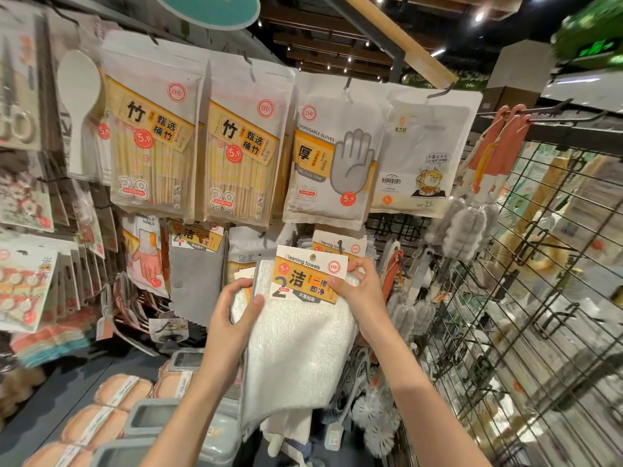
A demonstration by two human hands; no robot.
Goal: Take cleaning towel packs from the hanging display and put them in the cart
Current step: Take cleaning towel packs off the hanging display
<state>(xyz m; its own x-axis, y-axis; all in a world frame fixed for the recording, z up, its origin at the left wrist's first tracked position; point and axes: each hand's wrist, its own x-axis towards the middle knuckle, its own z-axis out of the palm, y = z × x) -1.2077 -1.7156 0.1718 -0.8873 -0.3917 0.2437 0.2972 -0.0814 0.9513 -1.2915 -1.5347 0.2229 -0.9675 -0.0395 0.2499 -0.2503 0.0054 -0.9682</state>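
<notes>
Cleaning towel pack [296, 335], a white folded cloth with an orange and white header card, hangs low in the middle of the hanging display [236, 146], in front of a second pack [337, 246] of the same kind on the same hook. Both hands are on it: the left hand [232, 318] curls round its left edge with the thumb across the front, and the right hand [359, 291] pinches the right side of the card between thumb and fingers. Whether the card's hole has cleared the hook cannot be told, and that is the main risk: a pull downward rather than outward could tear the card or drag the pack behind off with it. The cloth droops loose below the card, so it could also catch on the brushes [374, 423] hanging just beneath. No cart shows in view, so the carry will need a turn away from the rack. On the shelf below, grey lidded boxes [151, 419] sit beside wrapped orange sponges [124, 392]; what the boxes hold cannot be seen.
</notes>
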